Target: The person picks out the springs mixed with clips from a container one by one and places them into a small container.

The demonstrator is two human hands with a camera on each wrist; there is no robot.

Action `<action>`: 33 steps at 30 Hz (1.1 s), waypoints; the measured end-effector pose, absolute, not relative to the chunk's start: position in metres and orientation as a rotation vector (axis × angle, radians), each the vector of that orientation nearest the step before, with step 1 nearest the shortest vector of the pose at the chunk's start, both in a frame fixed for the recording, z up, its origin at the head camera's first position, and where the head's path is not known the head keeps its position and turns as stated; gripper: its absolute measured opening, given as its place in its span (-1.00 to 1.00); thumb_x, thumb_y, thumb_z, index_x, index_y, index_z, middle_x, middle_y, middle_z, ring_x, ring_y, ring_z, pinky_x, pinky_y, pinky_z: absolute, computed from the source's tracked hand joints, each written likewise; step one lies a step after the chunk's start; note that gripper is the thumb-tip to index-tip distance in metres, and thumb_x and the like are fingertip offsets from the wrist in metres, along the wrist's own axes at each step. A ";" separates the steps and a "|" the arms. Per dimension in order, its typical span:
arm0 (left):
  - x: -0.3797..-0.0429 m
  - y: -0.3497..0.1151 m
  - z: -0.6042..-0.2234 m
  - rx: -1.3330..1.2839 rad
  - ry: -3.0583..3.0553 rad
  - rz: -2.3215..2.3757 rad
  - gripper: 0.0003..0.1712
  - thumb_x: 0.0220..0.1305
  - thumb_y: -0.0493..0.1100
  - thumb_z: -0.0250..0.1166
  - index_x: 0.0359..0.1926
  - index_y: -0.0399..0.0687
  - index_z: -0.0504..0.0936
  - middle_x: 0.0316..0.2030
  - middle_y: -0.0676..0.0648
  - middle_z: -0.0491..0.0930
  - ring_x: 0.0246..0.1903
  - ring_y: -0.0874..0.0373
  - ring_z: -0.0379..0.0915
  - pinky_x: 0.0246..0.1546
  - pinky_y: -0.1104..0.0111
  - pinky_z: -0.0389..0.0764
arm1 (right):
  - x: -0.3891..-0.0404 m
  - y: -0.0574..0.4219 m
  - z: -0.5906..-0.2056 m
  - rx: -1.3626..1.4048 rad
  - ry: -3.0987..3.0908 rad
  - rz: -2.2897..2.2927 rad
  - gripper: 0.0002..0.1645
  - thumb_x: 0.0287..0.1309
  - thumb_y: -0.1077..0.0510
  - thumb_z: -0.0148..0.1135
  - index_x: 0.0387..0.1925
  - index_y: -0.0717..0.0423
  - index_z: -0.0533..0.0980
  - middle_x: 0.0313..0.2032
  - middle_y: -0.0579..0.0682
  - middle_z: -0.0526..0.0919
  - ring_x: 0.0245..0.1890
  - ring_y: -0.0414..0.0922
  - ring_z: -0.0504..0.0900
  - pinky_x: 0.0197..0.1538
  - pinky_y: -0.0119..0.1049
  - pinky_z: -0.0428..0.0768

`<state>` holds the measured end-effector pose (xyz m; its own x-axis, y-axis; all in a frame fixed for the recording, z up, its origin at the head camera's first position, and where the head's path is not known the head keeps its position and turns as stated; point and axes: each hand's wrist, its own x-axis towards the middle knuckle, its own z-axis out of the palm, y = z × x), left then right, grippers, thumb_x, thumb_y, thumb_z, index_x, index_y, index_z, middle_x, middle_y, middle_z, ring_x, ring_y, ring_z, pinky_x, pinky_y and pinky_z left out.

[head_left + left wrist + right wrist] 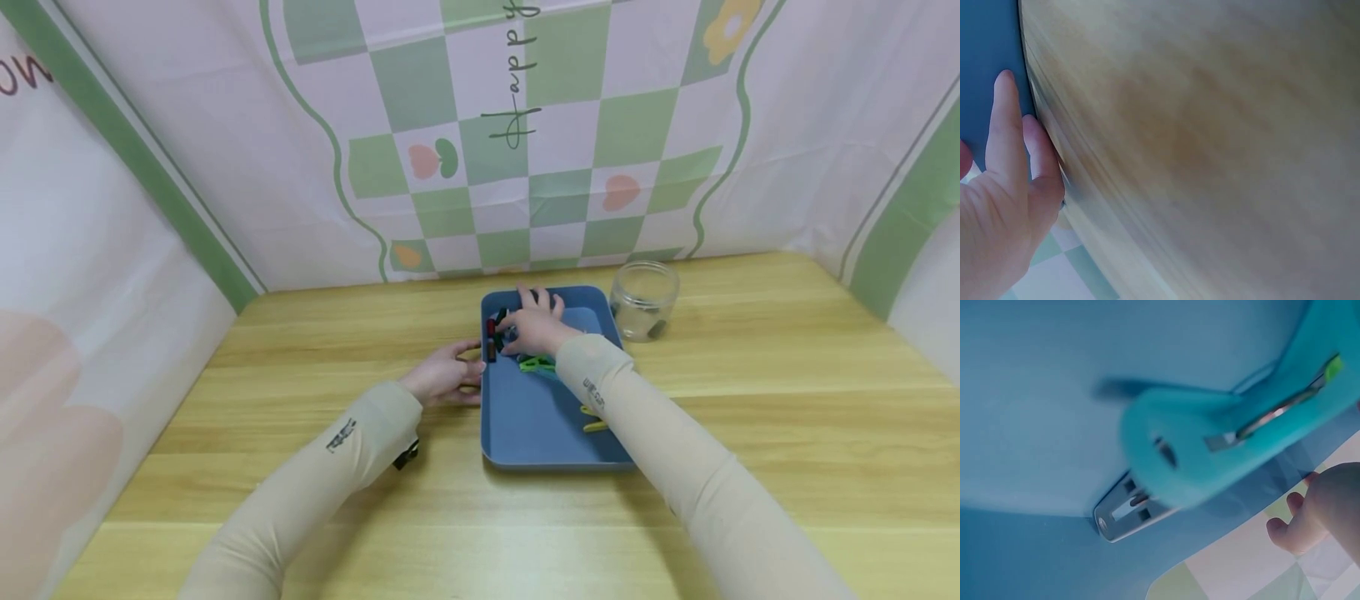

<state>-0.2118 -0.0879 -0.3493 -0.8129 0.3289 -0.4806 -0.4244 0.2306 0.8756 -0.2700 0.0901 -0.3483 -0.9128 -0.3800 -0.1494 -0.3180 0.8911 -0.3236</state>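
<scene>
A blue tray [517,425] lies on the table. My left hand [446,373] rests against its left side with fingers extended, and the left wrist view shows the same hand [1007,181] with fingertips along the tray wall [988,44]. My right hand [536,327] reaches into the far left of the tray, thumb and forefinger at a cluster of small dark pieces; I cannot tell if it pinches one. Beside them lie a red piece [491,328] and a brown one [491,350]. Under the right wrist are green clothespins [534,364] and a large teal clothespin [1179,444].
A clear jar [645,304] with a few dark things inside stands right of the tray. A yellow clothespin [595,425] lies near the right forearm. A grey clip [1125,515] sits partly under the teal one. A checked cloth [495,200] hangs behind the table.
</scene>
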 end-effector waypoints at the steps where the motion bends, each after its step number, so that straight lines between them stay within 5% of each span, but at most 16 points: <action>1: -0.212 -0.088 -0.350 -0.086 1.917 1.641 -0.35 0.44 -0.27 0.00 0.46 0.01 0.03 0.10 -0.26 0.49 0.01 -0.03 0.51 -0.14 0.21 0.64 | -0.270 0.090 -0.349 -0.532 2.851 -0.436 -0.50 0.08 -0.05 0.36 0.10 -0.10 0.56 0.47 0.24 -0.24 0.42 0.30 -0.32 0.35 0.31 -0.30; 33: -0.213 -0.088 -0.349 -0.106 1.901 1.656 -0.36 0.44 -0.27 -0.01 0.46 0.02 0.03 0.10 -0.25 0.49 -0.02 -0.01 0.51 -0.19 0.26 0.64 | -0.270 0.096 -0.342 -0.545 2.847 -0.479 -0.52 0.12 -0.02 0.33 0.10 -0.04 0.56 0.46 0.28 -0.19 0.40 0.33 -0.29 0.33 0.33 -0.29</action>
